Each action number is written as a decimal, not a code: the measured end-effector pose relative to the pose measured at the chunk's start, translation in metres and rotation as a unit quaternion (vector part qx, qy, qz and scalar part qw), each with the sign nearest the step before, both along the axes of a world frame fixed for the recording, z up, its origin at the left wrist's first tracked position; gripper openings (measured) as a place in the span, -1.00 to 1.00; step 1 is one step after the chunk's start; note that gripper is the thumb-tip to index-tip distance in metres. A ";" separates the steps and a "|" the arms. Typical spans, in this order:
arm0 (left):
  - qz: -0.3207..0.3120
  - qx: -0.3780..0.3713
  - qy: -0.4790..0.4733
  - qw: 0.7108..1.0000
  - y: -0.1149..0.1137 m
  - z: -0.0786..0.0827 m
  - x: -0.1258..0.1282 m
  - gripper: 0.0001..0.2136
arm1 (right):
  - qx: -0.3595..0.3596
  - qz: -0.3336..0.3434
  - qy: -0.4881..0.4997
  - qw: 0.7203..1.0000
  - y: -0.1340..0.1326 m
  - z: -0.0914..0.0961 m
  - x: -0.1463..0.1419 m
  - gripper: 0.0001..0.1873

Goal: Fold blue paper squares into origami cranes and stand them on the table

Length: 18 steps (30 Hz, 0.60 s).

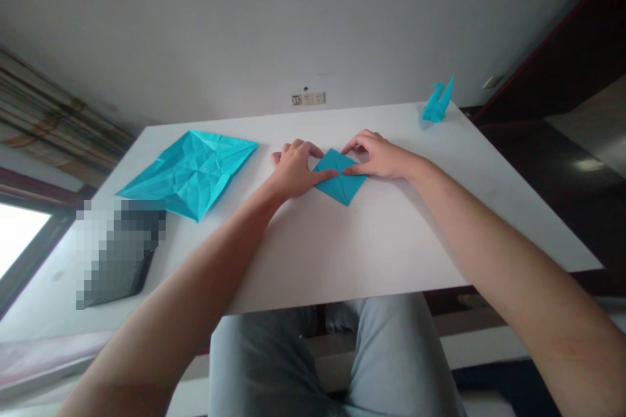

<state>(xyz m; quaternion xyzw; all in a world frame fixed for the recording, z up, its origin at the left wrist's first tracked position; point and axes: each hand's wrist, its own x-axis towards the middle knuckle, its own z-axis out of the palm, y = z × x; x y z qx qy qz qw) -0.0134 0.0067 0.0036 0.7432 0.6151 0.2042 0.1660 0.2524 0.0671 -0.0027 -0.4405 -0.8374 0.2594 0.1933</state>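
touching 1 square (344, 189): 2 hands (295, 168) (384, 155) | 1 creased sheet (198, 169) | 1 paper bird (435, 111)

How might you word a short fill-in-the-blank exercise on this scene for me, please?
1. The left hand and the right hand both touch the small folded paper, which lies ____ them.
2. The large creased sheet lies on the person's ____ side.
3. The paper bird stands near the far ____ corner of the table.
4. The table's top is ____ in colour.

Missing words: between; left; right; white.
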 end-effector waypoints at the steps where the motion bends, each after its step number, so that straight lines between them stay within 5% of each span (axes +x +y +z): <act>1: 0.000 0.003 -0.009 1.000 0.001 0.000 -0.001 -0.60 | -0.006 0.001 0.004 1.000 0.000 0.000 0.000 -0.45; 6: -0.037 -0.012 -0.093 0.995 0.009 -0.004 -0.006 -0.79 | -0.013 0.013 0.045 0.999 0.001 -0.002 0.001 -0.45; 12: -0.129 0.032 -0.214 0.968 0.011 -0.010 -0.007 -0.57 | -0.074 0.048 0.083 0.993 -0.004 0.004 -0.001 -0.60; 18: -0.192 0.067 -0.095 0.974 0.003 0.001 -0.004 -0.73 | -0.020 0.096 0.061 0.993 -0.002 0.011 0.001 -0.69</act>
